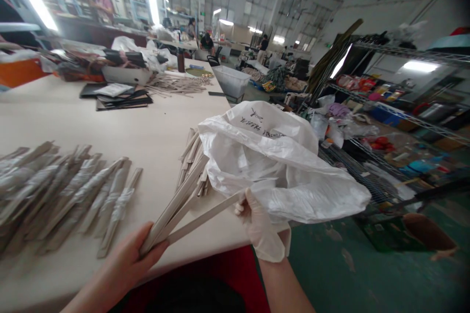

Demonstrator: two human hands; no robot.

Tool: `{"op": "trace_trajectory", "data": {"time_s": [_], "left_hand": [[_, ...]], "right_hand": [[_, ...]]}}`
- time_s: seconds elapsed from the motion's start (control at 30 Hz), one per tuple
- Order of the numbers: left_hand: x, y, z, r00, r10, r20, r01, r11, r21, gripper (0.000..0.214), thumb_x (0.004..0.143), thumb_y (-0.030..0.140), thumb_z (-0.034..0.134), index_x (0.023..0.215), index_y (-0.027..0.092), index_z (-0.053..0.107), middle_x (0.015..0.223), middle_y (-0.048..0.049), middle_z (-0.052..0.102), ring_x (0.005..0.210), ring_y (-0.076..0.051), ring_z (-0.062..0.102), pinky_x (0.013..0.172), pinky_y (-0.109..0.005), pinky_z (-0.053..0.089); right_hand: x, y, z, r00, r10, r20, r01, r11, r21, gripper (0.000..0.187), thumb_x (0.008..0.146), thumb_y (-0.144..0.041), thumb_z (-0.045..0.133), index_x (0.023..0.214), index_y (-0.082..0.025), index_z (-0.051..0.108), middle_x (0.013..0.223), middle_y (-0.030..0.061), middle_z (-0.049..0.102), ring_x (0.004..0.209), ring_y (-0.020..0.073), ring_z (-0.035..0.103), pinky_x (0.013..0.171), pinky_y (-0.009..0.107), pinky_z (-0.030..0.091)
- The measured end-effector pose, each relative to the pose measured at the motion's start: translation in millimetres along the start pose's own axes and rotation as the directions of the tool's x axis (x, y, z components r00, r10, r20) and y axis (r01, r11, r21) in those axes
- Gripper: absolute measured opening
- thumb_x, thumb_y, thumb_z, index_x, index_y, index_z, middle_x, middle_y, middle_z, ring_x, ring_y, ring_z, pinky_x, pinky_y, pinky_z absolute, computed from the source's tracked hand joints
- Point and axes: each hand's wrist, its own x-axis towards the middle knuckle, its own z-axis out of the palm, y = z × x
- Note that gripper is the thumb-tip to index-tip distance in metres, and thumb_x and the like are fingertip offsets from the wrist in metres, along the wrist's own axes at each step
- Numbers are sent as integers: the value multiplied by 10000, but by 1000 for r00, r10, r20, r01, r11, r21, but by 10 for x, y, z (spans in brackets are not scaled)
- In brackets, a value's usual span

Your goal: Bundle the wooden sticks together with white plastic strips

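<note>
Gripping the near ends of the wooden strips (176,208) at 7 o'clock, the left hand (127,259) had its fingers closed tight, so they fanned toward the white plastic bag (279,166) at 1 o'clock. The gloved right hand (261,232) pinched one strip's far end, apparently to hold it apart.

The plastic bag (279,166) is milky white, half see-through, with black handwritten marks across its top. The right hand (262,232) wears a white glove; the left hand (128,259) is ungloved. The strips (183,210) in its fingers are pale beige, close to the cream of the bench (121,127). The bundles (66,190) on the bench are greyish tan with whitish wrapping round their middles. Further back lie black sheets (121,98) and an orange block (22,71). The floor (348,274) is dark green, and a red patch (227,264) shows below the bench edge
</note>
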Motion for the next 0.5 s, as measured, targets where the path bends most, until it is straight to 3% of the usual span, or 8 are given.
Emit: {"op": "trace_trajectory", "data": {"time_s": [0.1,0.17,0.27,0.33,0.37,0.5], "left_hand": [[46,133,28,1000,-20,0,20,1000,-14,275,672,477,543,624,210,500,503,50,437,486,-121,427,451,-207,352],[100,283,87,999,-46,5,46,996,-75,270,671,473,536,624,212,487,482,59,414,463,-116,409,425,-203,331],[166,452,185,996,-75,53,85,971,-224,272,692,475,498,646,209,473,450,77,386,423,-103,381,402,-197,313],[172,473,215,991,-91,95,114,954,-278,280,692,479,492,643,204,465,432,85,377,402,-93,364,393,-192,302],[164,461,220,989,-103,109,129,951,-280,284,683,480,502,637,203,462,427,89,374,394,-89,359,388,-189,294],[112,398,243,985,-144,96,163,956,-244,287,658,473,532,618,202,446,423,96,358,388,-82,359,386,-181,287]], "right_hand": [[-65,131,74,985,-174,-23,159,941,-299,303,605,-423,723,555,-163,576,470,-47,513,462,71,412,480,225,324],[-156,284,160,983,-185,14,173,885,-432,325,588,-452,717,544,-163,575,470,-37,521,471,82,421,491,237,328],[-320,457,284,979,-11,202,122,830,-544,354,624,-502,665,581,-156,605,517,-9,552,486,96,446,493,246,335],[-381,443,320,928,155,338,73,816,-574,398,624,-543,644,669,-147,650,530,-5,551,480,96,440,475,239,325],[-387,403,323,915,178,363,59,830,-555,450,622,-575,627,753,-147,668,526,-10,540,470,93,425,459,232,310],[-333,345,325,983,-116,141,163,904,-395,585,766,-638,394,986,-156,644,455,-46,407,428,80,311,418,219,223]]}}
